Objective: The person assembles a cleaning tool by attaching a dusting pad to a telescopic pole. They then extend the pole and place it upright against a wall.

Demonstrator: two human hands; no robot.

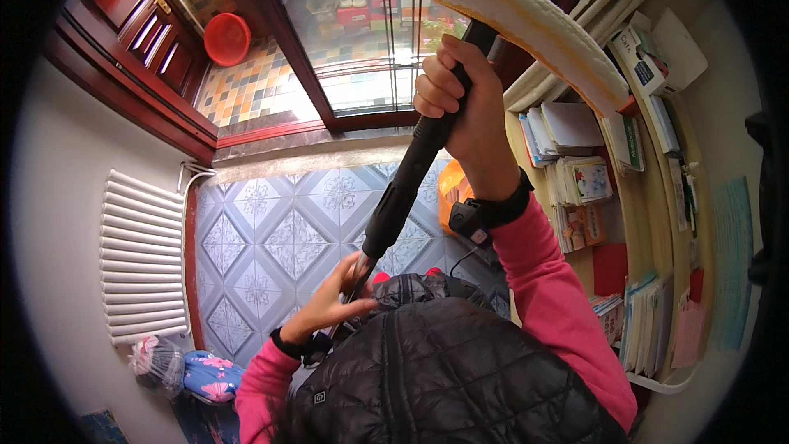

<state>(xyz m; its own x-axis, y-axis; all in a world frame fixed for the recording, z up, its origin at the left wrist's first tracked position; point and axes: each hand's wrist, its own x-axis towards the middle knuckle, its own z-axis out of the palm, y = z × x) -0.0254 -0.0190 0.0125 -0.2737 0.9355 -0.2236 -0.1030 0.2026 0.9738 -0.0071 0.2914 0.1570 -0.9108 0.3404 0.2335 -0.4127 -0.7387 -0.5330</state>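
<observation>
Mop pole [403,185] is up at an angle, pad [493,8] raised near the window [362,41]. We've got our right hand [460,99] in a closed grip high up to steer, left hand [333,304] wrapped around the bottom end for support.

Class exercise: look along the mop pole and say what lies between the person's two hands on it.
In the head view, only the black pole runs between the right hand gripping high and the left hand low on it; nothing else lies there.

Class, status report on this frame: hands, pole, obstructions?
Right hand shut high on long black mop pole. Left hand at pole's lower end, grip unclear. Pale sponge mop head beside crowded wooden bookshelf.
</observation>
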